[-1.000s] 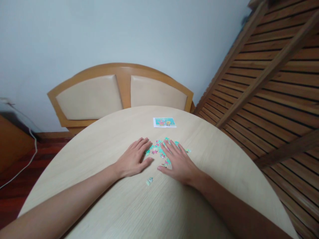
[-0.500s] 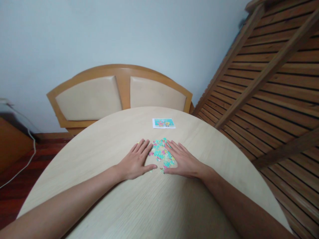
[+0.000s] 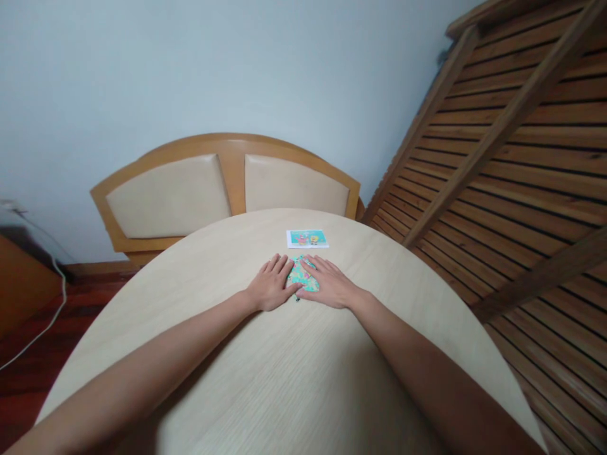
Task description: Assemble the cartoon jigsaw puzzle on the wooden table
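Note:
A small heap of jigsaw puzzle pieces (image 3: 303, 278), mostly turquoise with bits of pink and yellow, lies on the round wooden table (image 3: 227, 373). My left hand (image 3: 272, 282) rests flat along the heap's left side, fingers stretched out and thumb pointing inward. Along the right side lies my right hand (image 3: 328, 283), likewise flat, its fingers over the edge of the pieces. The two thumbs almost meet at the near side of the heap. Some pieces are hidden under the hands. Just beyond them is a picture card (image 3: 307, 239) with cartoon figures on turquoise.
Behind the table stands a wooden headboard (image 3: 237, 145) with cream padded panels, against a pale wall (image 3: 218, 63). A slatted wooden frame (image 3: 502, 151) leans at the right. On the left, a white cable (image 3: 55, 309) hangs down to the dark red floor (image 3: 90, 297).
Both hands have moved closer together and farther from me, squeezing the pieces into a tighter heap nearer the card. The camera view has shifted slightly.

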{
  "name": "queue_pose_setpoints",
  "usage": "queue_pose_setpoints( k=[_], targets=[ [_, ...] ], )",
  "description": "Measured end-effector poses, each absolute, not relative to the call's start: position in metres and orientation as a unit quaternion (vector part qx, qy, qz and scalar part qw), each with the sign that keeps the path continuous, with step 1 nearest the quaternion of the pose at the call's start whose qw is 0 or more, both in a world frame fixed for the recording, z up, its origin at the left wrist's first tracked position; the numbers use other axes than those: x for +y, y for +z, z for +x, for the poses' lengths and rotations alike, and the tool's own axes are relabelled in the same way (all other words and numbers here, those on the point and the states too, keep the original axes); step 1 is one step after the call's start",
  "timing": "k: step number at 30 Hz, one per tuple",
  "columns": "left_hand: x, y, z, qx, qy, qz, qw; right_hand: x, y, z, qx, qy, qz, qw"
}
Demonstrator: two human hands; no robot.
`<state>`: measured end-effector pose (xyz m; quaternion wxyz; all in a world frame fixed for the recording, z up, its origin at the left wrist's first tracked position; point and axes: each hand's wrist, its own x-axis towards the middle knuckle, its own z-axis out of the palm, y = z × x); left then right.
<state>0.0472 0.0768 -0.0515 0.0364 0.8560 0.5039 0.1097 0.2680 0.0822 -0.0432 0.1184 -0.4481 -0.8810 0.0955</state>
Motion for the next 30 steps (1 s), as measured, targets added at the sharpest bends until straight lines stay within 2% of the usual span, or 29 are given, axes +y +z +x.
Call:
queue_pose_setpoints(
  k=[7, 16, 23, 26, 30],
  targets=[
    [0.067, -0.049, 0.039, 0.483, 0.149, 0.863, 0.02, 0.085, -0.046, 0.279, -0.893, 0.078, -0.39, 0.212],
    [0.063, -0.057, 0.036, 0.511, 0.126, 0.85, 0.035, 0.074, -0.054, 0.29, -0.865, 0.106, -0.466, 0.154],
    [0.061, -0.052, 0.039, 0.477, 0.193, 0.857, 0.019, 0.072, -0.052, 0.293, -0.853, 0.07, -0.435, 0.279],
    [0.055, -0.054, 0.034, 0.444, 0.224, 0.867, 0.014, 0.065, -0.054, 0.298, -0.856, 0.065, -0.43, 0.28],
    [0.058, -0.059, 0.035, 0.475, 0.226, 0.85, 0.017, 0.065, -0.058, 0.296, -0.849, 0.073, -0.444, 0.277]
  ],
)
